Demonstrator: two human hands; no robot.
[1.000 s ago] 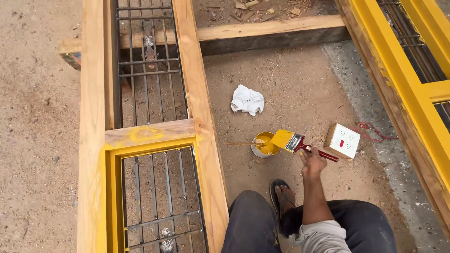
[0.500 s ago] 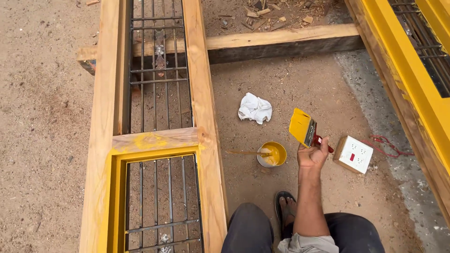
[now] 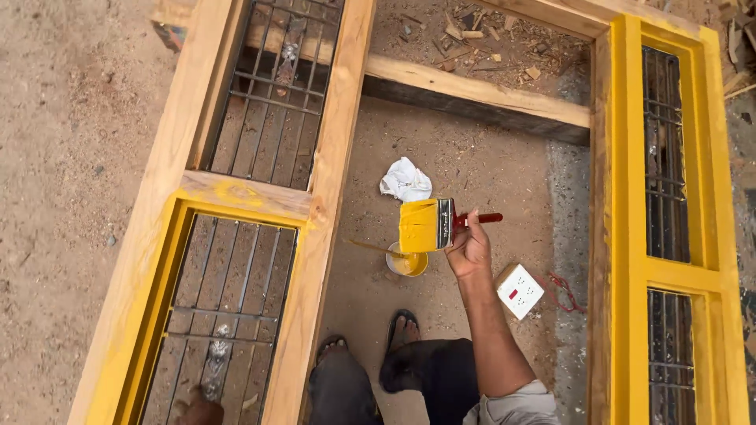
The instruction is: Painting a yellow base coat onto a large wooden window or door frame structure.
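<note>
- Right hand (image 3: 469, 250): fingers curled tight around the red handle of the paintbrush (image 3: 438, 224), its yellow-loaded bristles pointing left.
- Paint cup (image 3: 407, 261) sits just below-left of the fingers, a stick resting in it.
- Left hand: out of view.

An open-air carpentry yard: sandy ground (image 3: 71, 157), scattered wood scraps (image 3: 472, 35), half-painted wooden window frames (image 3: 323, 181) with iron grilles (image 3: 272, 86).

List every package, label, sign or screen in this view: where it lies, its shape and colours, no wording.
Small box: on the ground just right of the right hand's forearm, square, white, with small red and dark marks on top.
No signs or screens show.
</note>
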